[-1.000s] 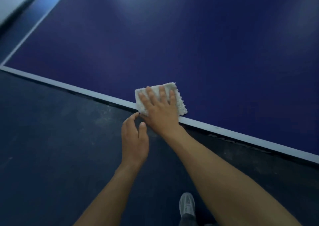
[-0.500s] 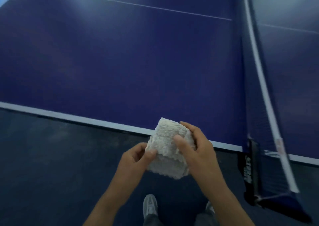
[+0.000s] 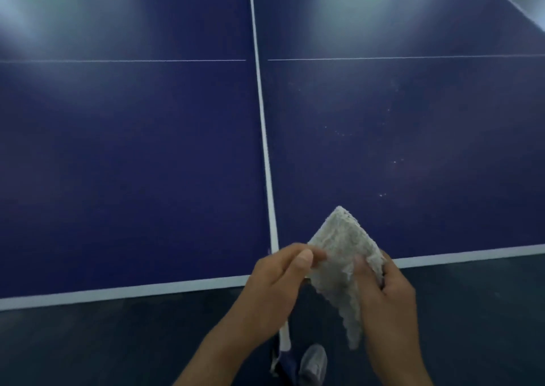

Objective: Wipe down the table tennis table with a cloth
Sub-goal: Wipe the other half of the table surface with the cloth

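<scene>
Both hands hold a white fluffy cloth (image 3: 342, 253) in the air above the near edge of the blue table tennis table (image 3: 132, 164). My left hand (image 3: 274, 285) pinches the cloth's left edge between thumb and fingers. My right hand (image 3: 383, 294) grips its right side, thumb on the front. The cloth is half unfolded, one corner pointing up and another hanging down. Small white specks (image 3: 383, 161) dot the right half of the table.
The net (image 3: 264, 126) runs away from me across the middle of the table, its post (image 3: 283, 344) just below my left hand. White border lines (image 3: 118, 291) mark the near edge. Dark floor (image 3: 103, 347) lies below, with my grey shoe (image 3: 314, 362) on it.
The cloth has left the table, where my right hand pressed it flat, and both hands now hold it unfolding in the air. The view has swung right to face the net.
</scene>
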